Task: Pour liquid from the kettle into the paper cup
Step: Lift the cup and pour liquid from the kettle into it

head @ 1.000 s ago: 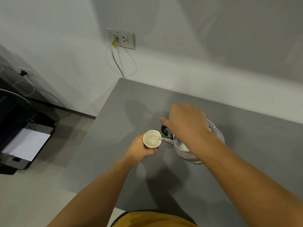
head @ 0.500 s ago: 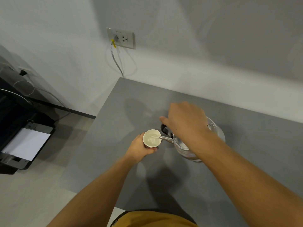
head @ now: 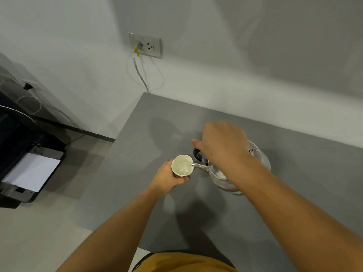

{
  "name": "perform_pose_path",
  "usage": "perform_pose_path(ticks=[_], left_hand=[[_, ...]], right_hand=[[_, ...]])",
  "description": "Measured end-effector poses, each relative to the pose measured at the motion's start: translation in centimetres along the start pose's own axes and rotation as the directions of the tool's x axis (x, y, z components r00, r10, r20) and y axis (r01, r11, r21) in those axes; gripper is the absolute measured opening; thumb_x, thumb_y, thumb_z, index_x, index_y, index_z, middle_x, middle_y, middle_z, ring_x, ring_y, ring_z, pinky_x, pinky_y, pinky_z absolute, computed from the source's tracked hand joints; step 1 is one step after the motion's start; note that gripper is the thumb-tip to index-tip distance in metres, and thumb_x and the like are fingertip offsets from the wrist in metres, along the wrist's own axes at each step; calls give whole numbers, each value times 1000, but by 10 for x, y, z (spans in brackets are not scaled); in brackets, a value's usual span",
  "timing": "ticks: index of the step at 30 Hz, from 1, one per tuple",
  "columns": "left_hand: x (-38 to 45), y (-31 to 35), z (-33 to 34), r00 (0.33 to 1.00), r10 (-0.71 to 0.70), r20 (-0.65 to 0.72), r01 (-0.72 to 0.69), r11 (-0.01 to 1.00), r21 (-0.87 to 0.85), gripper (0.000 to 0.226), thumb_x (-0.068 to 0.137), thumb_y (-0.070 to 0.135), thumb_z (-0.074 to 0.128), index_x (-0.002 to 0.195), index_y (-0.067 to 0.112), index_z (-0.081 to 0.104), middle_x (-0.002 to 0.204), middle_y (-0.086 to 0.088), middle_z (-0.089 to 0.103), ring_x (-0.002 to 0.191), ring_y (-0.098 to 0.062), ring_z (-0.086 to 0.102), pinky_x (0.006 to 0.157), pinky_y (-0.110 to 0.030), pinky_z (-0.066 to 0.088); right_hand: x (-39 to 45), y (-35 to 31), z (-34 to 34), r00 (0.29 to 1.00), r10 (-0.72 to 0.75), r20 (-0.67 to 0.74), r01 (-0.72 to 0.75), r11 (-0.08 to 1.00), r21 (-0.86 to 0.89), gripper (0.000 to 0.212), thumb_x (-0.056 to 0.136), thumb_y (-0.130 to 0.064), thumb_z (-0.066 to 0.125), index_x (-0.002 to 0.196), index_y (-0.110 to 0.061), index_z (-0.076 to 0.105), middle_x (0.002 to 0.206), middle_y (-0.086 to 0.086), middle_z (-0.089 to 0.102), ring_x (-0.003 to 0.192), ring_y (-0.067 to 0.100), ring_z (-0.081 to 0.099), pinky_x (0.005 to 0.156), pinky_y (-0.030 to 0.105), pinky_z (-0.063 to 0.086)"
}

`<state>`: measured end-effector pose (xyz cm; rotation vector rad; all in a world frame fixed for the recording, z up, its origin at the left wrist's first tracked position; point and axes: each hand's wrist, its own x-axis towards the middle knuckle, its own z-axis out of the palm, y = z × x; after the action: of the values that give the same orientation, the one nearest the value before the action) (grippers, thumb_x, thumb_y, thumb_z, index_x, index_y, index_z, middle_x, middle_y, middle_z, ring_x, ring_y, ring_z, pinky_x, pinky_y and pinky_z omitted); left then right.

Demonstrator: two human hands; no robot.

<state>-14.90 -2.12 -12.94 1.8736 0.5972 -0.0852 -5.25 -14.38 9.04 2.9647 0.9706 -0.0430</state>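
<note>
1. Left hand [head: 167, 176] is wrapped around the side of the paper cup [head: 182, 166], fingers clenched on its wall; thumb tip shows under the cup's right side.
2. Cup is upright, mouth open to the camera, out over the grey counter [head: 149, 154] nearer its left edge than its right, roughly midway between the wall edge and the near edge. Can't tell if its base touches the counter or is lifted slightly.
3. Right hand [head: 222, 146] grasps the kettle [head: 239, 173] from above, fingers closed over the black handle [head: 197, 155]; most of the handle is hidden under the hand.
4. Kettle is shiny metal, tilted left toward the cup, just right of it. Its body sits partly under the right wrist.
5. Spout [head: 199, 167] reaches over the cup's right rim; its tip is inside the rim line.
6. A thin stream of water [head: 186, 164] runs from the spout tip into the cup. Pale liquid already sits in the cup, surface disturbed.
7. Wall socket [head: 145, 45] above the counter's far left corner, with a grey cable [head: 140, 75] plugged in and hanging down behind that corner.
8. Printer [head: 27, 173] with a white sheet sits on the floor, well off the counter's left edge.
</note>
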Motion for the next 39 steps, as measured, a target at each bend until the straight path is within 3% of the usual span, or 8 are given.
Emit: perform_pose_path(ticks=[3,6,10,20,29,34,36,39], left_hand=[[0,-1,0,1000,3,-4,-3,1000,0,68,71,21,93,134,25,66,120,-2,74,107,-19,69,82,-26,49],[0,-1,0,1000,0,1,0,1000,-10,68,71,21,93,134,24,65,120,-4,74,100,-17,67,78,-27,48],[-1,0,0,1000,14,5,-14,1000,-4,66,73,19,92,134,24,66,118,-3,75,97,-13,65,76,-23,47],[-1,0,-1,1000,8,-2,-8,1000,21,67,72,20,93,133,23,66,121,0,74,101,-8,67,76,-4,44],[1,-4,0,1000,3,-8,-3,1000,5,66,70,23,94,130,25,66,119,-1,73,104,-14,67,78,-16,47],[2,-6,1,1000,8,-9,-8,1000,3,70,72,22,94,136,22,64,125,-4,72,115,-22,69,92,-30,52],[3,-7,1,1000,5,-7,-5,1000,14,69,72,22,94,135,22,65,124,-5,72,114,-22,69,88,-24,50],[3,-8,2,1000,11,1,-11,999,47,68,72,20,94,134,20,66,124,-5,73,110,-18,69,77,0,43]], right_hand=[[-1,0,0,1000,2,8,-2,1000,3,55,89,-44,65,52,-21,31,52,-1,33,45,21,35,41,27,15],[-1,-1,-1,1000,0,8,0,1000,0,55,89,-45,64,54,-21,30,53,-1,31,53,25,42,42,28,17],[-1,-1,0,1000,13,10,-13,1000,5,53,88,-42,64,53,-20,32,53,-1,34,42,16,28,41,26,15],[1,1,1,999,35,16,-35,999,23,53,87,-42,65,52,-19,33,52,-1,35,42,15,27,41,26,15],[0,5,4,999,38,7,-38,999,31,55,88,-46,65,51,-19,33,51,-2,35,42,14,27,41,26,15],[-3,19,10,997,74,23,-76,993,91,50,89,-52,60,56,-17,48,53,-2,42,56,27,48,48,27,28],[-5,27,13,992,108,67,-117,982,149,47,89,-57,58,65,-16,62,56,0,54,64,27,57,53,29,38],[-10,45,21,981,148,127,-177,949,262,50,87,-59,59,63,-16,67,59,3,67,63,26,64,58,33,53]])
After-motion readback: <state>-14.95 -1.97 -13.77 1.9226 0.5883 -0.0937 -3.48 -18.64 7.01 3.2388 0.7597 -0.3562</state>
